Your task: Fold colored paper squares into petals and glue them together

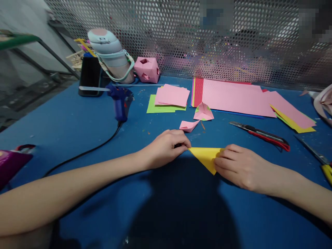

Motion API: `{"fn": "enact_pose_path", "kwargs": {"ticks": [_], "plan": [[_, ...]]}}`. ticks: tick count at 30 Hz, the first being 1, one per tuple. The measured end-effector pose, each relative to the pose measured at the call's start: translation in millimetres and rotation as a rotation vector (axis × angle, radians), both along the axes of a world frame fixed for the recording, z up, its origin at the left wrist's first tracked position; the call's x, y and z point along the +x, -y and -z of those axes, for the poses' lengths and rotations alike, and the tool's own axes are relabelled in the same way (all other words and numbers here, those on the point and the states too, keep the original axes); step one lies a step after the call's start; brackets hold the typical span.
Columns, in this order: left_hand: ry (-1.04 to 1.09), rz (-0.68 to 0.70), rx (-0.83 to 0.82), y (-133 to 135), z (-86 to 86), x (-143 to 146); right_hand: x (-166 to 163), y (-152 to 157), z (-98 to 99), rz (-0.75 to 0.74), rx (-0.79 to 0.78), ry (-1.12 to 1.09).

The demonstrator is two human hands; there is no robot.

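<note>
A yellow sheet of paper [206, 157], folded to a triangle, is held between my two hands just above or on the blue table. My left hand [168, 147] pinches its left corner between thumb and fingers. At the other end, the closed fingers of my right hand [241, 166] grip the paper and cover its right corner. Just beyond my left hand lies a small folded pink paper piece [188, 126]. Behind that, a pink and green folded paper unit [203, 112] rests on the table.
A blue glue gun [120, 102] with a trailing cord stands left. Behind are a bottle [111, 55], a phone [89, 74], a pink paper polyhedron [147, 70], small pink sheets [172, 95] and larger pink sheets [233, 97]. A utility knife [261, 135] and scissors [321, 159] lie right.
</note>
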State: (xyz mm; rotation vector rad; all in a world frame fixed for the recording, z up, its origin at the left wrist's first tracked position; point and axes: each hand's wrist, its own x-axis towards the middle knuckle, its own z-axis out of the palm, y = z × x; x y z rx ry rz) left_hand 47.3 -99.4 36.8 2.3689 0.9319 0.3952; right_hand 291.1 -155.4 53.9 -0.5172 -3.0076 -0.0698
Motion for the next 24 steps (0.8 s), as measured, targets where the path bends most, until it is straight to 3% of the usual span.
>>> {"fn": "enact_pose_path", "kwargs": {"ticks": [24], "plan": [[0.007, -0.017, 0.002, 0.6, -0.1, -0.1, 1.1, 7.1, -2.9, 0.025, -0.074, 0.072]]}}
